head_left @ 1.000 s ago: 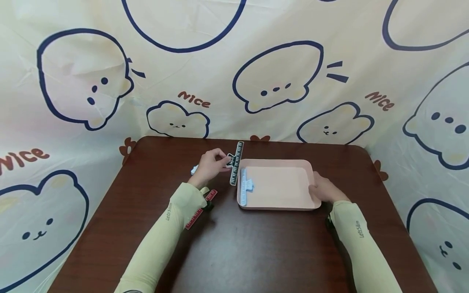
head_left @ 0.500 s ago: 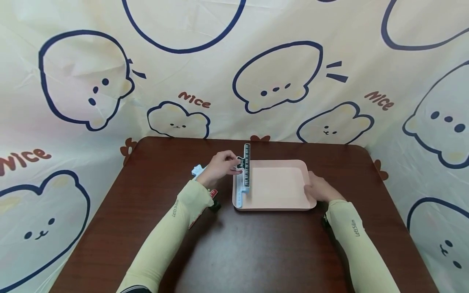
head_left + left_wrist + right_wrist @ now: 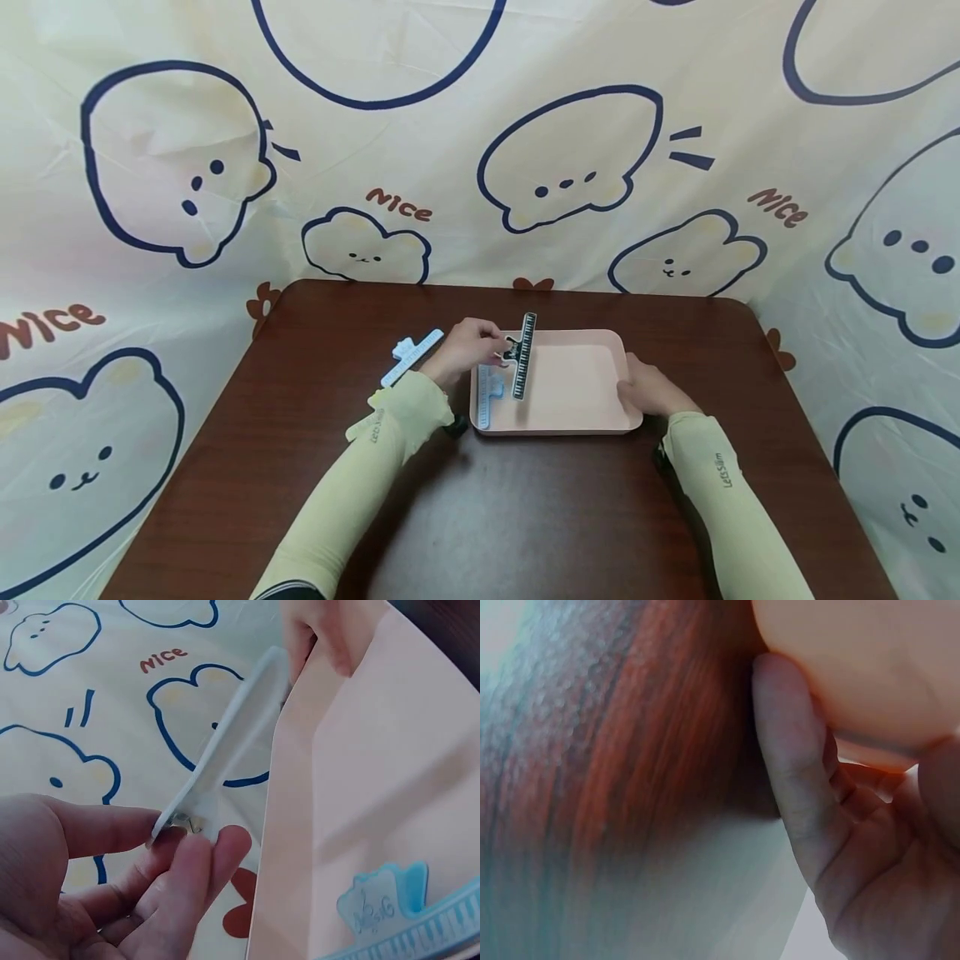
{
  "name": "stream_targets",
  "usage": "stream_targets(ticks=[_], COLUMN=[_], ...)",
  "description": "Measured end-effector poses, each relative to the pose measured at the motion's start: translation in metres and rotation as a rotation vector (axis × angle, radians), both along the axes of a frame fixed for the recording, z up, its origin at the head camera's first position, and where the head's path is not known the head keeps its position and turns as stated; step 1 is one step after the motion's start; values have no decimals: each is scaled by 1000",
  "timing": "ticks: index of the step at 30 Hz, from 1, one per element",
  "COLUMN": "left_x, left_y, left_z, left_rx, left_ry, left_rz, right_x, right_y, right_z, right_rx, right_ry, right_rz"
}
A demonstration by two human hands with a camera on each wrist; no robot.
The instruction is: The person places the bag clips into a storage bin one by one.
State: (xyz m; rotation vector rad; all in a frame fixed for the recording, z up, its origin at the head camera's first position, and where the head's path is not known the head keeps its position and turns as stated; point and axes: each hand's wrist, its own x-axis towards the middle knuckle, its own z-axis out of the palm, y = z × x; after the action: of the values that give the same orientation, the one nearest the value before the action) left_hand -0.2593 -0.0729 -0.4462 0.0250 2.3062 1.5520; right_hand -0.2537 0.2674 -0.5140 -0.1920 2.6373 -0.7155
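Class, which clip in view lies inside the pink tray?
The blue clip at the left end of the tray. The other blue clip lies on the table, and the black clip is held in the left hand.

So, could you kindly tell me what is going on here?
A person's left hand pinches a black clip, holding it over the left part of a pink tray, while the right hand grips the tray's right end. One blue clip already lies inside the tray, along its left end. Another blue clip lies on the table, left of the tray.
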Motion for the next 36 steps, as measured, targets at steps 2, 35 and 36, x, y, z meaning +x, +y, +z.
stream_targets(ticks=[2, 35, 36], left_x=[-1, -11, -12], left_y=[4, 40, 40], left_z=[-2, -15, -16], left_rx=[-12, -18, -13], left_ry=[5, -33, -31], left_rz=[-4, -144, -154], right_x=[0, -2, -2], right_y=[1, 3, 3], right_z=[0, -2, -3], right_rx=[4, -1, 0], right_ry=[2, -7, -3], right_rz=[1, 0, 4])
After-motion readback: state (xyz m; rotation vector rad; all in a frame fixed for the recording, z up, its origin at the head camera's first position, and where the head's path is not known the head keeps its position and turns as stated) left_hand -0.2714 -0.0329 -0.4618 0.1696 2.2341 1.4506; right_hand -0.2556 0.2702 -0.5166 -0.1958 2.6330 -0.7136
